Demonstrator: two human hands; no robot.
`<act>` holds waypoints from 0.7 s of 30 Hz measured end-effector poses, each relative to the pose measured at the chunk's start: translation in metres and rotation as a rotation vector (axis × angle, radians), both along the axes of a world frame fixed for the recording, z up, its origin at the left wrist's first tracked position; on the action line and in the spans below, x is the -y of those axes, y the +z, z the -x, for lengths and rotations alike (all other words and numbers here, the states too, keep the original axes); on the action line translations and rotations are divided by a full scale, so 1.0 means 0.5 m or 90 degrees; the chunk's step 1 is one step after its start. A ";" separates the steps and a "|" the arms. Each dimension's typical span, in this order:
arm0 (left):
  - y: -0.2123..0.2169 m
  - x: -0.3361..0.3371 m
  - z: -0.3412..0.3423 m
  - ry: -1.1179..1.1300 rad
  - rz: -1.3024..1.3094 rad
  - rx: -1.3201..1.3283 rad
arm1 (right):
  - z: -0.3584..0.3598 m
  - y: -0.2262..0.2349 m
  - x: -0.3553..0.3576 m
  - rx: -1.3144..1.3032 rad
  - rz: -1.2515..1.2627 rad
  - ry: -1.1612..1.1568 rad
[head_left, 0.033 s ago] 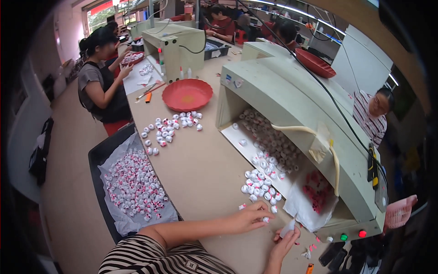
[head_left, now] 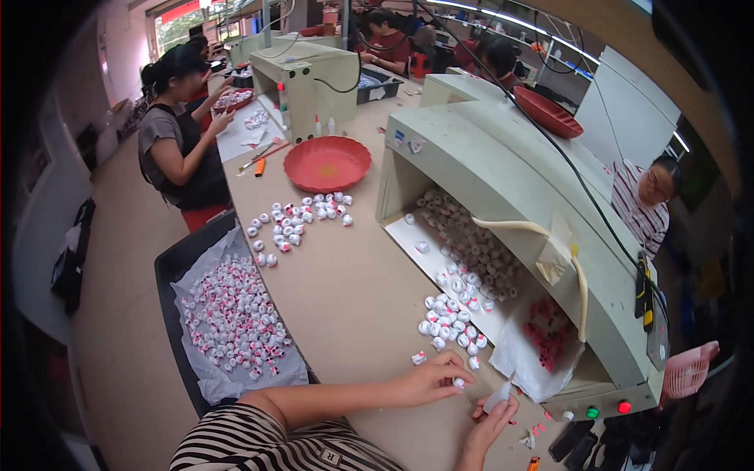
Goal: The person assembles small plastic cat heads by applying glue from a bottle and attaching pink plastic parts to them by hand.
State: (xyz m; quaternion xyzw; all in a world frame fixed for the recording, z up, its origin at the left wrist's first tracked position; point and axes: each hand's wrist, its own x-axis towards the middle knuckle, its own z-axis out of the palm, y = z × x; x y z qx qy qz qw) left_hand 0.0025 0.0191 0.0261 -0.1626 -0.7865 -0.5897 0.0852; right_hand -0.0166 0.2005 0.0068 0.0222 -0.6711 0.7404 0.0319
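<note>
My left hand (head_left: pixel 430 380) pinches a small white rounded piece (head_left: pixel 459 383) with a bit of pink, just above the tan table. Close by on the right, my right hand (head_left: pixel 495 418) grips a small white squeeze bottle (head_left: pixel 497 398), its thin tip pointing up and away. The bottle tip and the held piece are apart. Beyond my left hand lies a pile of white rounded pieces (head_left: pixel 449 320) marked with pink, spilling from the lit-box-shaped grey-green machine (head_left: pixel 503 149). A single piece (head_left: pixel 419 358) rests beside my left fingers.
A black bin (head_left: pixel 174 314) lined with white paper holds many pink-and-white pieces at left. More pieces (head_left: pixel 290 222) lie near a red scalloped tray (head_left: pixel 327 163). Pink parts (head_left: pixel 547 334) sit on white paper at the machine's opening. Co-workers sit at left (head_left: pixel 177 133) and right (head_left: pixel 640 200).
The whole view has shifted slightly, so the scene sits a little further right. Both hands keep their hold on the white piece and the squeeze bottle.
</note>
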 end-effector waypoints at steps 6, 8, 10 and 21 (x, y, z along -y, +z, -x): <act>-0.054 -0.021 -0.022 -0.030 -0.195 0.131 | -0.022 -0.023 -0.038 0.009 0.123 -0.059; -0.054 -0.025 -0.021 -0.023 -0.153 0.089 | -0.028 -0.023 -0.046 0.017 0.139 -0.105; -0.033 -0.015 -0.015 -0.055 -0.227 0.244 | -0.022 0.007 -0.039 0.012 0.201 -0.119; -0.036 -0.005 -0.009 0.069 -0.191 0.224 | -0.035 0.045 -0.022 -0.175 -0.150 -0.054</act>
